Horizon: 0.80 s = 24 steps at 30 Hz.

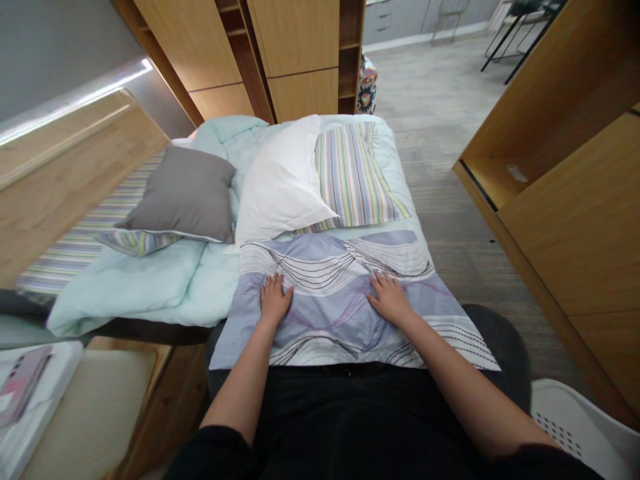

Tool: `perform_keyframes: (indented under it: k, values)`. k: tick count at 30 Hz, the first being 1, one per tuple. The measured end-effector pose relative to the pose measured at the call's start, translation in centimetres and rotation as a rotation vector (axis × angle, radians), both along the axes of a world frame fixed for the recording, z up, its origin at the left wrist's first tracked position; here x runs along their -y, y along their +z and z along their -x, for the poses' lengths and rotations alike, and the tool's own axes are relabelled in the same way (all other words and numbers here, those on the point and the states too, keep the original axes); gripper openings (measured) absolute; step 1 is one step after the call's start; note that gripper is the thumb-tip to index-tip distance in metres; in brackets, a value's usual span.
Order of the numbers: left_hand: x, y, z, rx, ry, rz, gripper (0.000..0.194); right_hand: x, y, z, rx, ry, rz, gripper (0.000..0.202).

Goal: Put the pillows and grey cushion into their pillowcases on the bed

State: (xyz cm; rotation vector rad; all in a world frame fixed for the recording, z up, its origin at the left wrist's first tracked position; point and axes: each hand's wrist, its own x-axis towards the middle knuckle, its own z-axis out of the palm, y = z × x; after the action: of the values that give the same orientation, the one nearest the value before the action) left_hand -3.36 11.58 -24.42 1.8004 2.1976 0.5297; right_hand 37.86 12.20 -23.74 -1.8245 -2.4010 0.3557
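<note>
A grey-blue patterned cloth (320, 307) with white wavy bands lies spread over the near end of the bed and my lap. My left hand (275, 298) rests flat on its left part, fingers spread. On the right part lies my right hand (389, 298), palm down with the fingers apart. Just beyond the cloth are a white pillow (283, 180) and a striped pillow (350, 173), partly covered by the white one. To the left, a grey cushion (183, 193) sits on another striped piece (145, 241).
A pale green quilt (145, 283) covers the bed. Wooden cabinets (303, 40) stand behind it, and another wooden unit (575, 220) is at the right. At the lower left, a phone (24, 383) lies on a white surface (53, 393). A white chair (585, 427) is at the lower right.
</note>
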Motion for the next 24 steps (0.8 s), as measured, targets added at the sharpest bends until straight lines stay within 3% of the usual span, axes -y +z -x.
perform_keyframes:
  k: [4,7,9,11,14,17,19,22,24]
  values:
    - [1.5,1.1,1.1,0.11,0.039,-0.052,0.043,7.0,0.3,0.1,-0.072,0.138,0.017,0.056]
    - [0.2,4.2,0.2,0.095,0.031,-0.201,0.057,10.6,-0.5,1.0,-0.037,0.188,-0.018,0.073]
    - [-2.9,7.4,-1.5,0.038,-0.054,-0.364,0.076,10.8,-0.7,1.8,-0.009,0.193,0.005,0.083]
    - [-7.7,10.9,-3.7,-0.06,-0.116,-0.462,0.098,9.7,-0.5,2.4,-0.019,0.18,0.05,0.083]
    - [-15.9,15.7,-6.1,-0.225,-0.103,-0.345,0.119,8.0,0.0,2.4,-0.083,0.16,0.094,0.081]
    - [-22.3,19.8,-6.3,-0.168,-0.022,-0.166,0.083,8.0,0.0,1.3,-0.169,0.171,0.108,0.08]
    - [-25.0,22.8,-5.3,-0.065,0.075,-0.153,0.053,8.8,-0.1,0.4,-0.227,0.182,0.115,0.08]
    - [-26.8,28.0,-3.5,-0.029,0.132,-0.271,0.044,10.0,-0.4,-0.7,-0.307,0.176,0.109,0.078]
    - [-26.6,31.6,-2.1,-0.041,0.158,-0.401,0.045,10.3,-0.3,-0.9,-0.349,0.162,0.106,0.077]
